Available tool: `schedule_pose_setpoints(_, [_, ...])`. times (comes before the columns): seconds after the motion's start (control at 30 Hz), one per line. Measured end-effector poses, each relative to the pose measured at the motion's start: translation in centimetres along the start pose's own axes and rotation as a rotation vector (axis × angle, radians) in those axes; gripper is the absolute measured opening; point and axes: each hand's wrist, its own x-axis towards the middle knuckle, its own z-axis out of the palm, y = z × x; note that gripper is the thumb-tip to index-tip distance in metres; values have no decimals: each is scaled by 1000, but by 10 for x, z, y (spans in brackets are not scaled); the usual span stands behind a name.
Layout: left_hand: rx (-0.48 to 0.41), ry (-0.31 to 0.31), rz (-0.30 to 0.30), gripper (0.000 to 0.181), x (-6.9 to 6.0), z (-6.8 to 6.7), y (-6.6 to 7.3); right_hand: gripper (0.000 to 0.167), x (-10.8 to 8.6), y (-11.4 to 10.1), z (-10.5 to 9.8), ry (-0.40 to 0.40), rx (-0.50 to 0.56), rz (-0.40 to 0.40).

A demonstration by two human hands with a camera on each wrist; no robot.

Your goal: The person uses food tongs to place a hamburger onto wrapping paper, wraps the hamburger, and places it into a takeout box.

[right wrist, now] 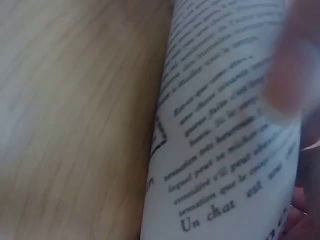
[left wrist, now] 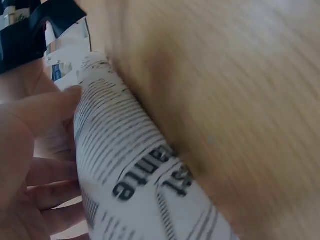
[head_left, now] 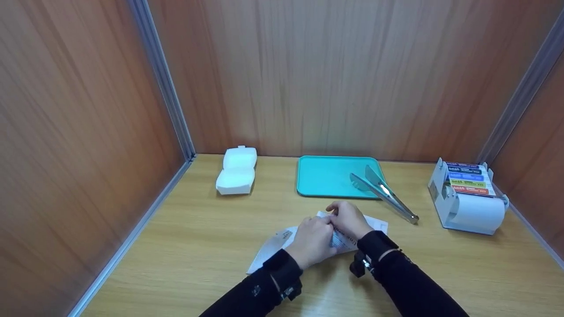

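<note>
A sheet of white wrapping paper [head_left: 269, 253] printed with newspaper-style text lies on the table under both hands. Its near side is rolled into a rounded fold, and the paper's printed surface [left wrist: 135, 155] fills the middle of the left wrist view. My left hand [head_left: 313, 240] grips the fold, thumb along its upper edge and fingers behind. Close beside it, my right hand [head_left: 349, 220] holds the paper with curled fingers; its blurred thumb [right wrist: 285, 95] lies over the text in the right wrist view. Whatever may be inside the fold is hidden.
Behind the hands lies a turquoise tray [head_left: 326, 176], with metal tongs [head_left: 392, 198] resting across its right corner. An open white clamshell box [head_left: 236, 180] stands at the back left. On the right is a white dispenser [head_left: 478, 213] with coloured labels. Wood-grain panels [head_left: 308, 79] enclose the table.
</note>
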Motion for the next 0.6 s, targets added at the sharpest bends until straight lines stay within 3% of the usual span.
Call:
schedule_pose_setpoints(0.17, [83,-15,-11,35,2,0,3,26,-3,3,3,75,-13,-101])
schedule_pose_setpoints(0.47, [31,-4,-68,32,2,0,4,24,-3,5,6,89,23,-120])
schedule_pose_setpoints(0.6, [-67,-51,-98,25,10,-2,6,25,0,9,6,103,36,-129])
